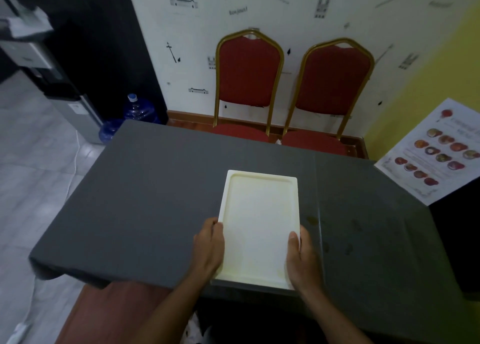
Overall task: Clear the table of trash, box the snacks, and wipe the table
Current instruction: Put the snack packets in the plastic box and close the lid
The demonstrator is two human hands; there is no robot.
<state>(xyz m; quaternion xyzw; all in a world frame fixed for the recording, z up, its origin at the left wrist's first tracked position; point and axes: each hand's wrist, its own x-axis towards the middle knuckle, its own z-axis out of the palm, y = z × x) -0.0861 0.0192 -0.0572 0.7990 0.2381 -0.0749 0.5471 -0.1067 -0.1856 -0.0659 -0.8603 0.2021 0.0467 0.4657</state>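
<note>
A white rectangular box (258,221) with a lidded, recessed top rests on the dark grey table (155,193), its near end at the front edge. My left hand (209,247) grips the box's left side near the front. Along its right side my right hand (301,258) holds on, thumb on top of the lid. What is inside the box is hidden. A few faint smudges (311,220) show on the table surface just right of the box.
Two red chairs with gold frames (248,84) (332,92) stand behind the table against the wall. A picture menu (436,151) lies at the right. Blue water bottles (137,110) and a dispenser (70,102) stand on the floor at the left.
</note>
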